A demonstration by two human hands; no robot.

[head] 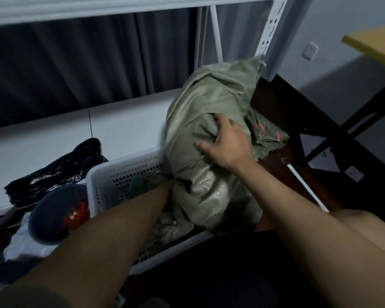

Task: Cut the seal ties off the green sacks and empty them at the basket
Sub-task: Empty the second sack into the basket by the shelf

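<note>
Head view: right hand grips green sack, fingers curled; left hand hidden behind sack.

A dull green woven sack fills the centre; lower left, a white basket dotted with perforations, glossy black plastic and red ties.

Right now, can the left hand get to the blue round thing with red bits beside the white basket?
Probably not straight away. The left hand is buried under the big green woven sack inside the white perforated plastic basket. The blue round thing sits outside, past the basket wall.
</note>
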